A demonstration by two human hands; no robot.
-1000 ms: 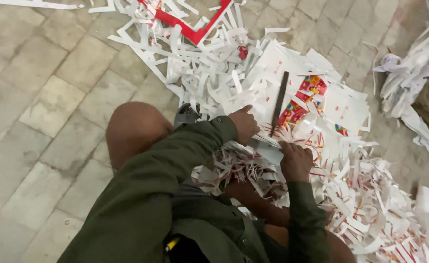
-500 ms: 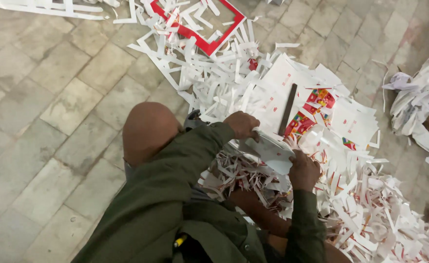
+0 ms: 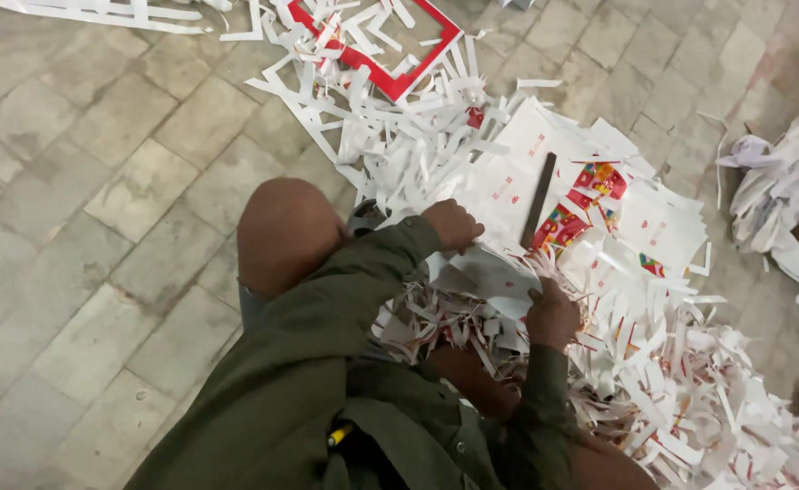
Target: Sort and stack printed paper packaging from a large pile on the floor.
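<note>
While both hands press on a white sheet (image 3: 485, 272), left hand (image 3: 454, 224) & right hand (image 3: 553, 313) grip looks clamped on it, dark ruler (image 3: 538, 200) nearby on paper scraps (image 3: 671, 381).

Soft, even daylight falls across the stone floor (image 3: 100, 200), casting only faint shadows under the heap of white paper scraps (image 3: 653, 363). The brightest sheets wash out slightly, losing detail. The centre is fairly sharp; motion blur smears the lower right corner, and wide-angle distortion bends the paving lines near the edges.
</note>
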